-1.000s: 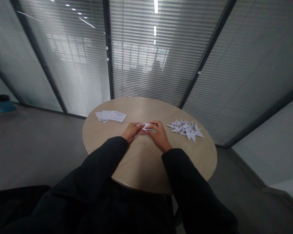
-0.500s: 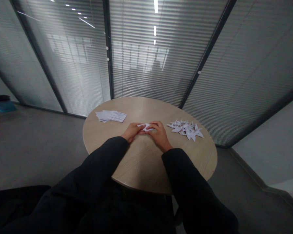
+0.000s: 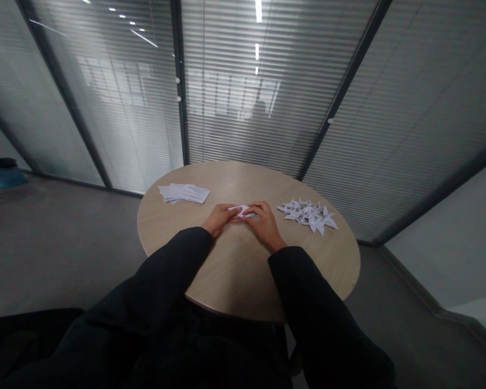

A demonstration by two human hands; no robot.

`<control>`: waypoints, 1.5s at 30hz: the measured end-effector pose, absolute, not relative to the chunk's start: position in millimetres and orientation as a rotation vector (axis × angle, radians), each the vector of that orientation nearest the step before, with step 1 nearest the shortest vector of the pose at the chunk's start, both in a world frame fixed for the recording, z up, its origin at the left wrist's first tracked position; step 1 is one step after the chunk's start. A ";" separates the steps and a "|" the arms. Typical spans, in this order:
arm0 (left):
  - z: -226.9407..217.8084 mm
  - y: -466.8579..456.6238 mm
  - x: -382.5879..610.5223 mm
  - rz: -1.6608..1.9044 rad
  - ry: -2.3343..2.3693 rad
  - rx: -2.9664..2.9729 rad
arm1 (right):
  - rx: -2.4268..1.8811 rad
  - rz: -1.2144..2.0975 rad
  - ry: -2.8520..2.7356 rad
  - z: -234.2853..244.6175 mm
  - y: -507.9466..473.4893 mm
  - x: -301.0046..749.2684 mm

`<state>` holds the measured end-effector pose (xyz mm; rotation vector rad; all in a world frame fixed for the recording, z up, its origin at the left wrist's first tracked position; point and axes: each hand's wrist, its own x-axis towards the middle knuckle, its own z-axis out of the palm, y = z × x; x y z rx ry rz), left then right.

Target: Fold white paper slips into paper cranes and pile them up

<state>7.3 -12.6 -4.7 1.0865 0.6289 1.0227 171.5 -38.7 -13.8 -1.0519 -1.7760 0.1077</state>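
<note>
A small folded sheet of white paper (image 3: 243, 209) is held between my two hands over the middle of the table. My left hand (image 3: 220, 218) grips its left side, thumb on top. On its right side my right hand (image 3: 264, 222) is closed, with thumb and bent fingers on the paper. The fingers cover much of the paper, so its exact folded shape is hard to tell. Right of my right hand lies a heap of folded paper cranes (image 3: 310, 214). Left of my left hand rests a loose stack of printed paper sheets (image 3: 185, 193).
The round wooden table (image 3: 235, 281) stands against a glass partition with blinds (image 3: 235, 129). A blue bin with a black liner (image 3: 6, 175) is on the floor at far left. A white wall (image 3: 449, 237) rises at the right.
</note>
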 end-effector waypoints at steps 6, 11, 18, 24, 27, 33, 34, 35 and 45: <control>-6.3 -10.7 6.9 1.035 0.622 1.124 | -1.063 0.118 -1.761 -14.2 -38.4 171.0; -6.4 -10.1 7.7 1.038 0.609 1.150 | -1.053 0.137 -1.742 -15.5 -35.6 171.8; -6.3 -9.0 8.4 1.058 0.605 1.139 | -1.075 0.138 -1.737 -11.9 -37.8 171.6; -6.1 -8.8 8.2 1.050 0.601 1.131 | -1.082 0.160 -1.717 -12.7 -37.0 172.1; -5.8 -9.4 8.2 1.046 0.596 1.135 | -1.090 0.168 -1.705 -13.3 -36.8 172.4; -5.3 -10.0 8.1 1.028 0.620 1.125 | -1.096 0.162 -1.678 -14.2 -35.7 173.2; -5.4 -9.8 8.3 1.028 0.622 1.121 | -1.093 0.159 -1.678 -14.4 -35.4 173.4; -5.5 -9.6 8.6 1.027 0.624 1.114 | -1.090 0.156 -1.679 -14.6 -35.1 173.5; -6.3 -7.4 11.9 1.037 0.666 1.036 | -1.071 0.115 -1.731 -15.1 -34.5 173.1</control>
